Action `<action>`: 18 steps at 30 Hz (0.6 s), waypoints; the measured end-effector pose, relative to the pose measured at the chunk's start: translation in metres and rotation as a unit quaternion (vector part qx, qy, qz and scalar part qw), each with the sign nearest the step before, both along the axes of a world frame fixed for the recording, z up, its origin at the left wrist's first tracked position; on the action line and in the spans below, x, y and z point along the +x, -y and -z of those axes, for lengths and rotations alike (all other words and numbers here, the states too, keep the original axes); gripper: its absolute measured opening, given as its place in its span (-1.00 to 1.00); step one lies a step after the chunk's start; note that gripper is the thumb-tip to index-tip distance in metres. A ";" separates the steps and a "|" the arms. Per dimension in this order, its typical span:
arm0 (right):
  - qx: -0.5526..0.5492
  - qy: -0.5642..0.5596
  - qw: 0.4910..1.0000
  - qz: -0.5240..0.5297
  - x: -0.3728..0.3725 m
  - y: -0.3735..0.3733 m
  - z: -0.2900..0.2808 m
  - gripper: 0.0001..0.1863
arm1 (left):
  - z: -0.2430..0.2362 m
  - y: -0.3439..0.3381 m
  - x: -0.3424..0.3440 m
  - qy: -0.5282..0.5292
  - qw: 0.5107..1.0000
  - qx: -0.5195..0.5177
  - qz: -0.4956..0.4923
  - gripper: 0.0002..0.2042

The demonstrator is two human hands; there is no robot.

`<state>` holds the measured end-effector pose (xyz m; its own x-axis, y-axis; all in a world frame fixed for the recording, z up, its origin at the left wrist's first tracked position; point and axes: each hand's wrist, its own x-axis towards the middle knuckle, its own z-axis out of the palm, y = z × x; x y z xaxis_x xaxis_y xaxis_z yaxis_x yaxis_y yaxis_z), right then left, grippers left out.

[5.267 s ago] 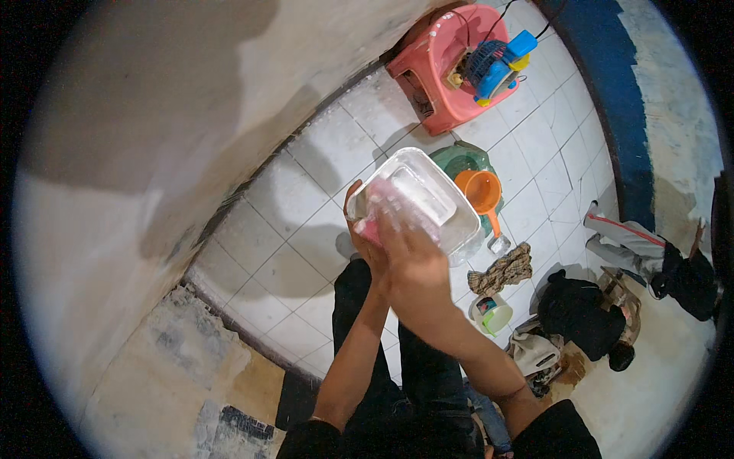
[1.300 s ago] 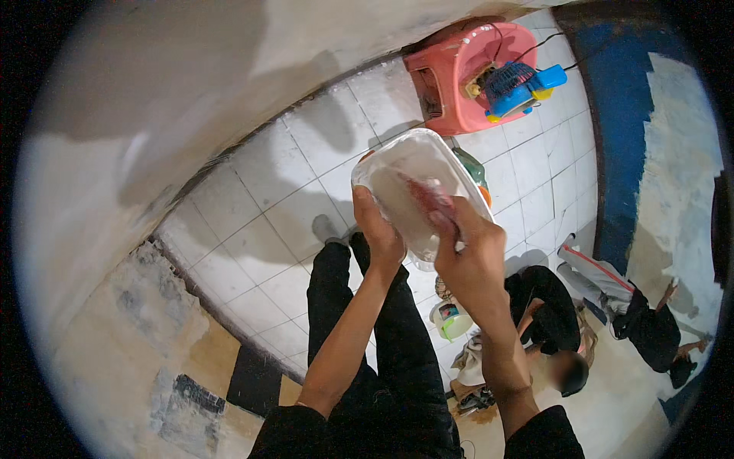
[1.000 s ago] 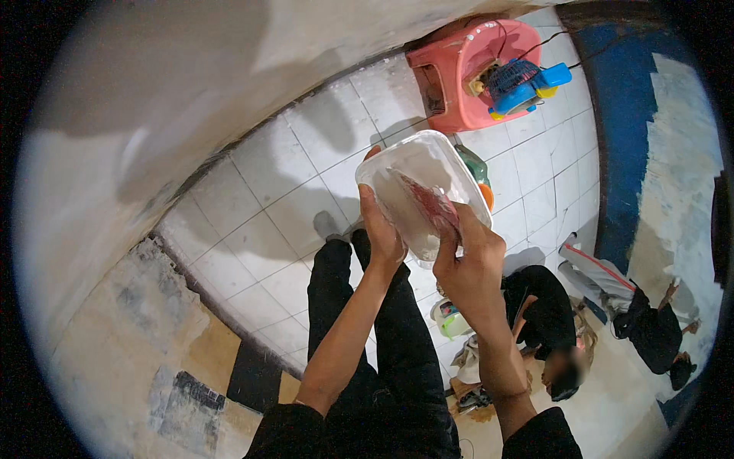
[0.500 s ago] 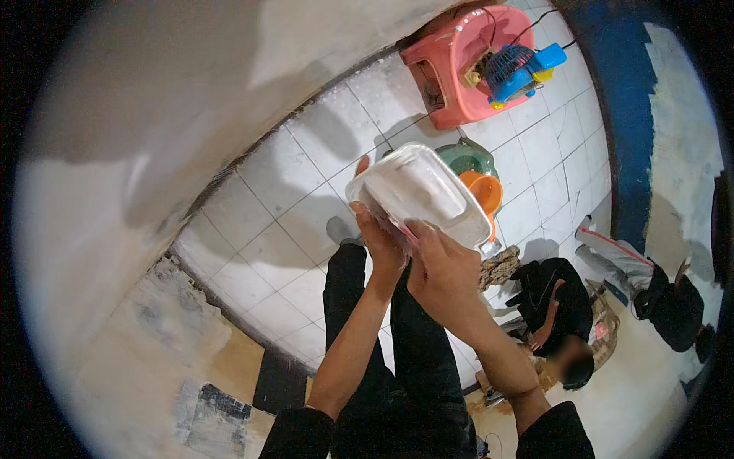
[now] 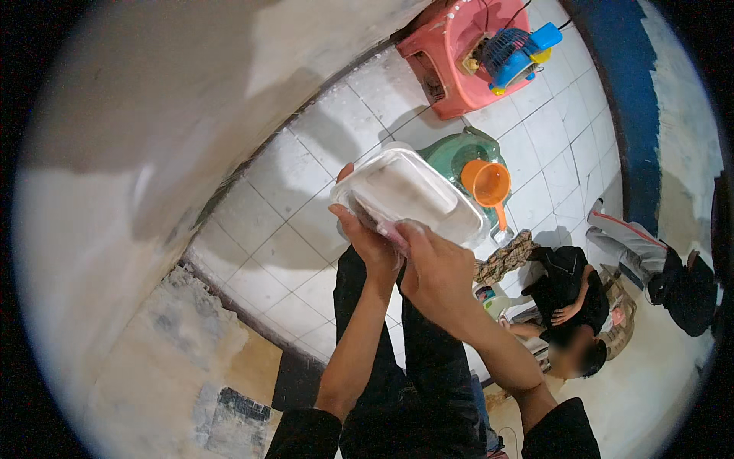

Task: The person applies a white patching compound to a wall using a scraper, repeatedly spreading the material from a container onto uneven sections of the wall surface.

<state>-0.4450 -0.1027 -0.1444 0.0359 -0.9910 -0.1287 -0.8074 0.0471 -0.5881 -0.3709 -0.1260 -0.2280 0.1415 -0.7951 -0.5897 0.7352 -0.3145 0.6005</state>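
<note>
A white rectangular plastic container [image 5: 419, 182] is tilted in front of me above the tiled floor. My left hand [image 5: 372, 249] grips it at its left end, thumb on the near side and a fingertip showing past the far rim. Closed around a soft pinkish cloth or sponge [image 5: 392, 231], my right hand [image 5: 440, 269] presses it along the near edge of the container. Most of that pink piece is hidden by my fingers. Whitish smears that look like suds lie on the right hand's fingers.
Beyond the container, an orange dipper [image 5: 487, 183] rests over a green basin [image 5: 443, 153]. Farther off, a pink plastic chair [image 5: 451, 84] bears a blue fan [image 5: 511, 60] with cords. A seated person in black [image 5: 562, 291] is at the right, near a knobbly brown object [image 5: 506, 258].
The view has shifted slightly, so more of the basin and dipper shows. The right hand and pink piece have slid a little to the left along the container.
</note>
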 end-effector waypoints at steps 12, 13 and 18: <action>-0.036 -0.023 0.996 0.081 -0.023 0.010 -0.006 -0.74 | 0.037 -0.016 -0.002 0.018 0.999 0.037 0.010 -0.31; -0.010 -0.034 0.996 0.081 -0.024 0.010 0.001 -0.76 | 0.036 -0.014 -0.003 0.018 0.999 0.029 0.014 -0.32; -0.002 -0.013 0.997 0.070 -0.023 0.005 0.002 -0.77 | 0.031 -0.019 -0.007 0.014 0.998 0.041 0.040 -0.36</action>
